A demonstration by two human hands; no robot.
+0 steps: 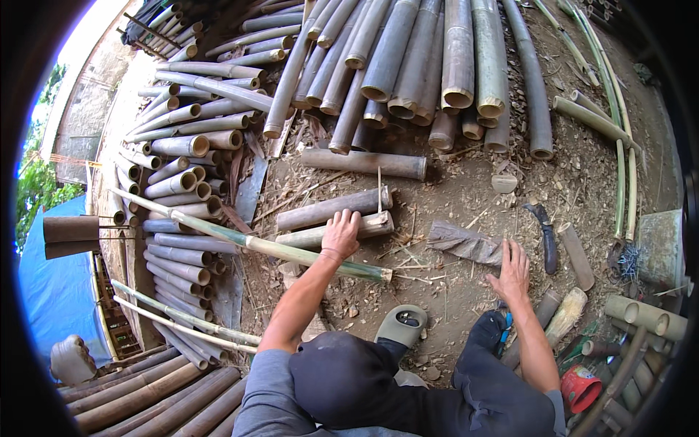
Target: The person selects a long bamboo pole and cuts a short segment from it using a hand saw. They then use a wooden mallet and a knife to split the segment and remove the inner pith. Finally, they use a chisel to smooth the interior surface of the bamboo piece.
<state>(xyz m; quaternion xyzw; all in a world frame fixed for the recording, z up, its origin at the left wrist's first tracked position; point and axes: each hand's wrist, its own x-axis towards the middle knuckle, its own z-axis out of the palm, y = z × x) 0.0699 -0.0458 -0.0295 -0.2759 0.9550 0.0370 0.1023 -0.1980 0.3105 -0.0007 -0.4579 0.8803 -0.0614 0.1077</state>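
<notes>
The left arm is stretched forward from the lower middle of the view, bare from the short grey sleeve down, with the elbow nearly straight. The left hand [341,233] is laid palm down, its fingers curled lightly over what lies under it. The right arm is extended forward and to the right, the forearm bare. The right hand [512,269] is held open, palm down, with the fingers spread apart and nothing gripped in it.

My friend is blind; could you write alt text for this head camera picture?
A person crouches on littered dirt, left hand on a short bamboo section, right hand spread open near a dark-handled knife. Stacked bamboo poles surround them.
</notes>
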